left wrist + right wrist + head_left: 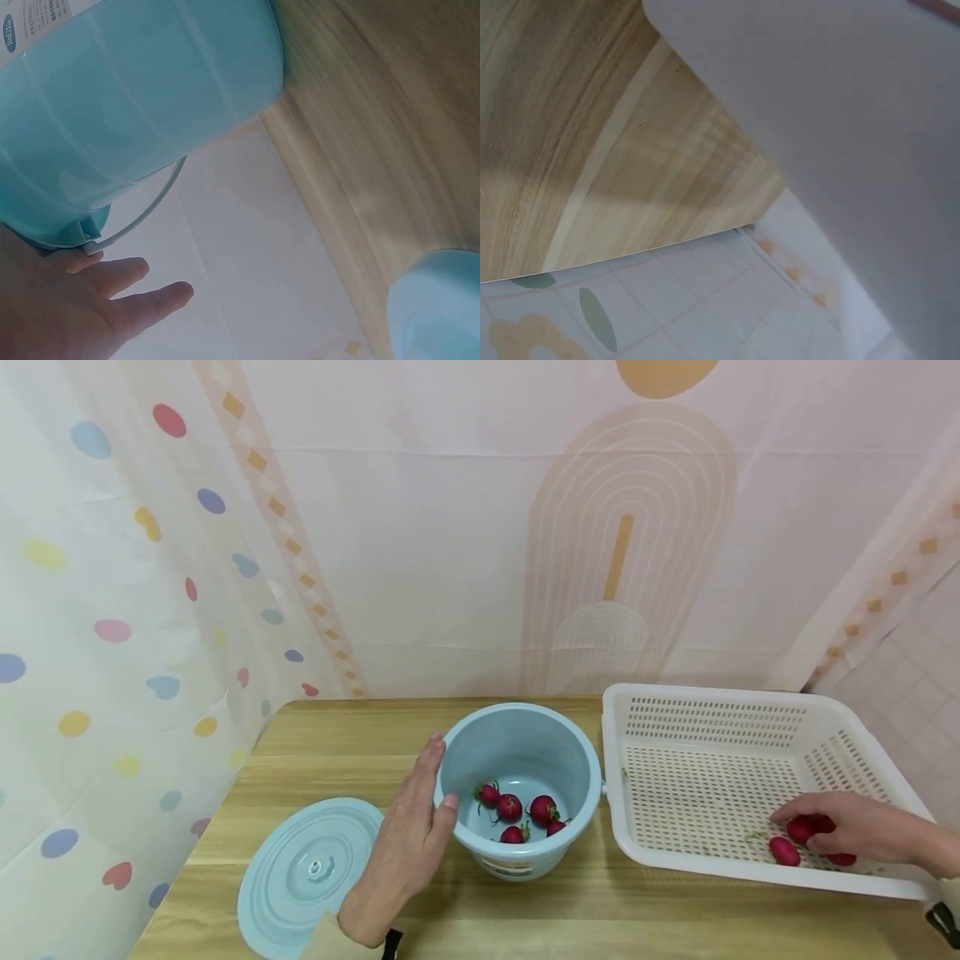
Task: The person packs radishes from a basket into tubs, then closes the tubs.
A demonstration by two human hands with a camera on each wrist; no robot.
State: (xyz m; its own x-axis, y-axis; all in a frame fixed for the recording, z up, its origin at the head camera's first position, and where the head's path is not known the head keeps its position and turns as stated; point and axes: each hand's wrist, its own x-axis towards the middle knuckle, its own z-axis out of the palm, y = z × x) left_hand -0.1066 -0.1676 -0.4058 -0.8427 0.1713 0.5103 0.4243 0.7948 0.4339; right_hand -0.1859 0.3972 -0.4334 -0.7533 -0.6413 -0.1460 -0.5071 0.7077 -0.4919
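A light blue bucket (517,853) stands on the table, several red radishes (509,807) lying on its bottom. My left hand (405,835) is against the left side of its rim with fingers extended; in the left wrist view the fingers (154,307) reach past the bucket's thin handle (150,210). Inside the white perforated basket (697,777), at its right end, my right hand (862,827) curls its fingers and thumb around a radish (801,831), partly hidden by the hand. Another radish (783,851) lies just left of it, and one more shows beneath the hand.
A round light blue lid (300,860) lies flat on the wooden table (525,918), left of the bucket. Patterned cloth (450,568) hangs behind and to the left of the table. The right wrist view mostly shows the basket's outer wall (840,135).
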